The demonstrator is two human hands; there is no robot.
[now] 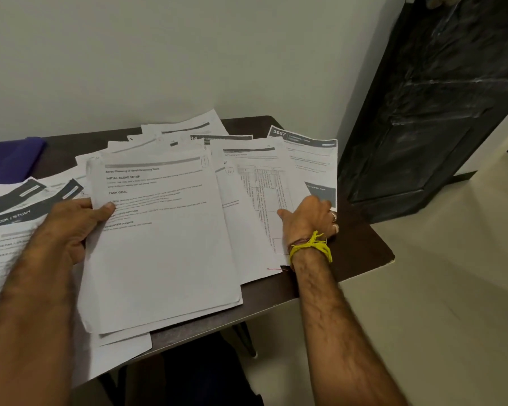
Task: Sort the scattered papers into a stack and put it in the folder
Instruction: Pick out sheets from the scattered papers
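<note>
Left grip (74, 227) clenched on stack (162, 244) at its left edge, thumb on top, near counter (352, 259) front edge. Right grip (311, 218) released, flat on papers (264, 186) by right edge. Folder (9, 159) at far-left corner.

We read "INITIAL SCENE SETUP" and "TASK GOAL" as headings on the top sheet (159, 230) of the bundle at the tabletop's front edge; its smaller lines blur. Near the far right corner, a sheet's (308, 159) grey header bears "3667". At the left edge, a dark band across another sheet (12, 221) says "DESK / STUDY"
</note>
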